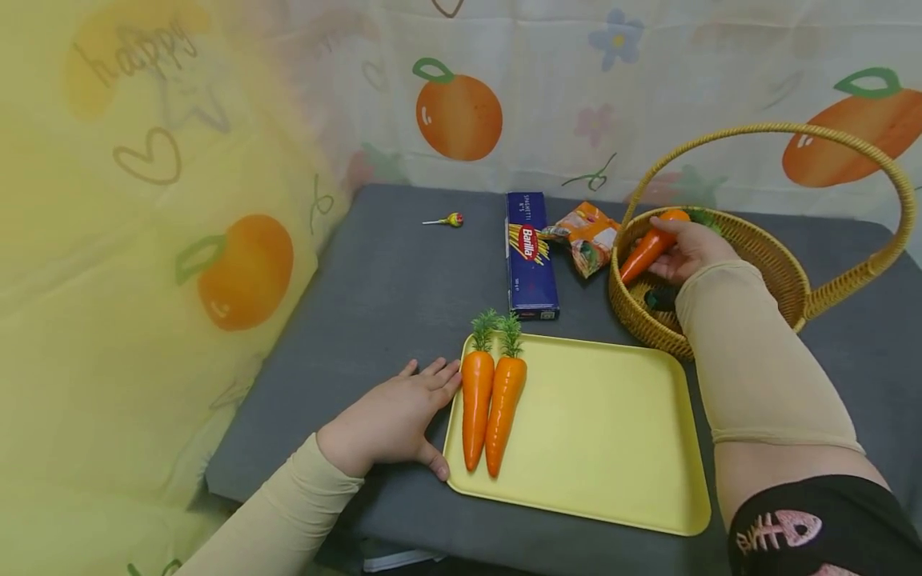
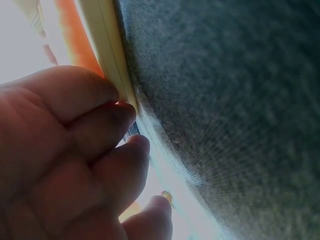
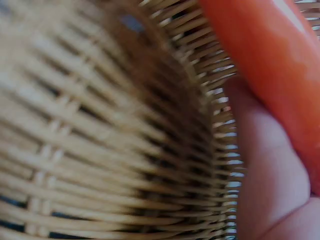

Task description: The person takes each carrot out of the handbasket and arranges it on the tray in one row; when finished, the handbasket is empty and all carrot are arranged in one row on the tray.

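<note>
Inside the wicker basket (image 1: 781, 264), my right hand (image 1: 695, 250) grips an orange carrot (image 1: 648, 250) with a green top. The right wrist view shows fingers against the carrot (image 3: 275, 65) beside the woven wall (image 3: 100, 130). Two more carrots (image 1: 476, 408) (image 1: 507, 416) lie side by side at the left end of the yellow tray (image 1: 598, 432), their leafy tops over its far edge. My left hand (image 1: 392, 416) rests with spread fingers against the tray's left rim. In the left wrist view, fingertips of that hand (image 2: 85, 145) touch the tray's edge (image 2: 112, 60).
Behind the tray lie a blue spaghetti box (image 1: 531, 264), an orange packet (image 1: 587, 238) and a small lollipop (image 1: 452, 219) on the grey table (image 1: 389, 280). The basket's handle (image 1: 778, 128) arches high on the right. A dark object (image 1: 659, 300) lies in the basket.
</note>
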Motion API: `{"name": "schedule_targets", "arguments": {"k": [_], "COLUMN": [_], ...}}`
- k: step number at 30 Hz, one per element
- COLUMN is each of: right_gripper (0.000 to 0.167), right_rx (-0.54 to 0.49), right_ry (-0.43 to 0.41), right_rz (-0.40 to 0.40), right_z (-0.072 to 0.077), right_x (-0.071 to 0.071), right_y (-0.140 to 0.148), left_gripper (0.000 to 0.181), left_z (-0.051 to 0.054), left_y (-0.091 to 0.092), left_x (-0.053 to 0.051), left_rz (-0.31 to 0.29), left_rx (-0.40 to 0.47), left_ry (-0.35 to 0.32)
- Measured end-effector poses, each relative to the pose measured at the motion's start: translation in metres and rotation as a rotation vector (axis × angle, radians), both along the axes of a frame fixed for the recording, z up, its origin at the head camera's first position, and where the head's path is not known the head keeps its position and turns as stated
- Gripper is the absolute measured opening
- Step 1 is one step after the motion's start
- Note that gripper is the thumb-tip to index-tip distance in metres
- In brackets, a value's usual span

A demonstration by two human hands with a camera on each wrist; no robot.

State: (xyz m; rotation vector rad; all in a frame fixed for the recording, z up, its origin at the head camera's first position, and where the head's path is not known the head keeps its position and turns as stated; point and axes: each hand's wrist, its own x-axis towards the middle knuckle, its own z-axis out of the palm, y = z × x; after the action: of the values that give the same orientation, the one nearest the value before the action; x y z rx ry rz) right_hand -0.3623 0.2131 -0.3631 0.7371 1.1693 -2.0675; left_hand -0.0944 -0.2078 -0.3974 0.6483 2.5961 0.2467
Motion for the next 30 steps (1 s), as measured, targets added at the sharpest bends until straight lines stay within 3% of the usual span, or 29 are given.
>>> {"name": "schedule_targets", "arguments": {"k": [7,14,19,22,30], "right_gripper": [0.059,0.031,0.028,0.029,0.036], "right_rx": [-0.199,-0.34,-0.504,-0.562,-0.514], "right_ry": [0.047,0.242,0.436,0.504,0.649], "right_rz": [-0.089,-0.068,0.01,0.063,0.29], "right_z": [0.014,0.025,0.03,0.033,0.032], "right_x": [0.013,0.045,0.075,0.091,0.134], "right_y": [0.009,0.007,0.002,-0.002,-0.02], "left_gripper": [0.136,0.136,0.136,0.136,0.136], "left_z": [0.003,0.002,0.001,0.001,0.002], "left_y": [0.003,0.003,0.002,0.002,0.002], "left_x": [0.002,0.001,-0.001,-0.001,-0.002], "left_rz": [0.0,0.011,0.008,0.008,-0.003], "left_rx": [0.003,0.003,-0.011,-0.009,-0.011], "left_ry": [-0.004,-0.002,0.009,0.01,0.024]}}
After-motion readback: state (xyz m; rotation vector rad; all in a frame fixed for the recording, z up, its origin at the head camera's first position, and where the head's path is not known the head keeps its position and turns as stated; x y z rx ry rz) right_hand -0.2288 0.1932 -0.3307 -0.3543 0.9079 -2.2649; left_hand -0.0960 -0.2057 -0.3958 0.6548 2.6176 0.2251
